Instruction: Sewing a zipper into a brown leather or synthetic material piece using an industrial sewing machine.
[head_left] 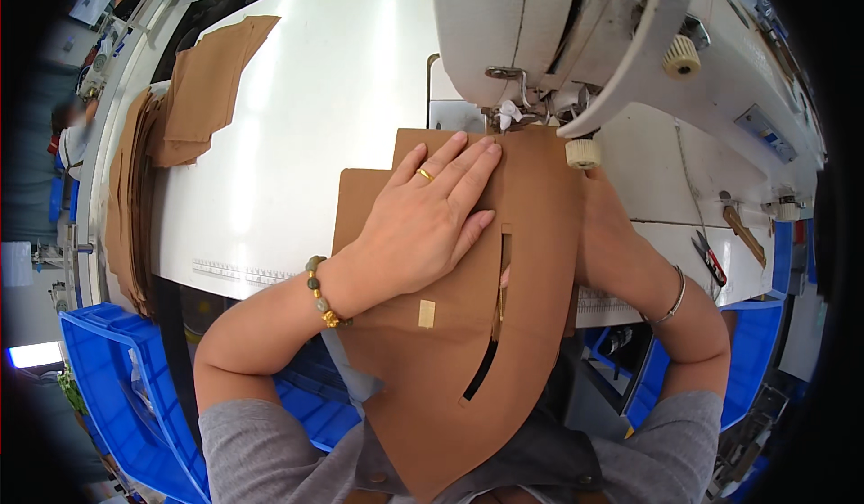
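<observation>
Left hand: your left hand [418, 220] lies palm-down with fingers extended, its grip spread rather than closed, probably to keep the brown panel [540, 261] flat.
Right hand: your right hand [605, 220] is partly hidden at the panel's right side, likely supporting or guiding it; you cannot tell how far its grip is closed.
Panel: its far end sits at the sewing machine [504, 27]; the rest drapes over the near edge of the tabletop [297, 144], probably because it is long.
Brown pieces: these [216, 81] lie along the left edge, seemingly to leave you working room.
Snips: these [713, 259] lie by the near right corner, apparently for easy reach.
</observation>
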{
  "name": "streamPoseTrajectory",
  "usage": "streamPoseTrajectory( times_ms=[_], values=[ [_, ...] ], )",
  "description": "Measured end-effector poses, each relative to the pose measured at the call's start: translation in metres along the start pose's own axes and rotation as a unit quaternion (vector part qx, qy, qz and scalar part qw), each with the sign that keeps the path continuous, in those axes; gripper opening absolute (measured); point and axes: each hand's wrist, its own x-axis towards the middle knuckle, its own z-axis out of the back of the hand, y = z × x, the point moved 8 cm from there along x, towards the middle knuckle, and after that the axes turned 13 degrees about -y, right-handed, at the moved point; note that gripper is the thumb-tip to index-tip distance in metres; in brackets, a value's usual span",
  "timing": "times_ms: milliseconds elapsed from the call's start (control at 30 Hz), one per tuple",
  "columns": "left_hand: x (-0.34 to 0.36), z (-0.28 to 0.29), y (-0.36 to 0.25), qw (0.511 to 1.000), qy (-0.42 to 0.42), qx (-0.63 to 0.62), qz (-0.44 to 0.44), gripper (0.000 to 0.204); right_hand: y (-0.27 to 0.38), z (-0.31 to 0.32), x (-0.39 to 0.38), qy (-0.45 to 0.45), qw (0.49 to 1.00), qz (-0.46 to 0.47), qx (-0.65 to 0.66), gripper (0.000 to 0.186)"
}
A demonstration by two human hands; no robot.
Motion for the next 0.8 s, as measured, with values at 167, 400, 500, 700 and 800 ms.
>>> streamPoseTrajectory(
  times_ms=[167,400,500,700,800],
  values=[
    [0.002,-0.001,0.002,1.0,-0.003,0.013,-0.007,0.061,-0.002,-0.002,-0.001,-0.002,1.0,-0.009,0.003,0.052],
    [0.01,-0.004,0.017,1.0,-0.005,0.012,0.006,0.055,0.001,-0.002,-0.002,0.036,0.999,0.012,-0.035,0.05],
    [0.024,0.0,0.03,0.998,-0.047,0.029,0.002,0.049,0.001,-0.003,-0.001,0.055,0.998,-0.005,-0.029,0.053],
    [0.051,-0.007,0.061,0.998,-0.034,0.044,0.013,0.047,0.0,-0.003,0.002,0.046,0.999,-0.017,-0.005,0.07],
    [0.055,-0.006,0.061,0.999,-0.033,0.035,0.004,0.046,-0.001,-0.004,0.002,0.037,0.999,-0.016,0.008,0.073]
  ],
)
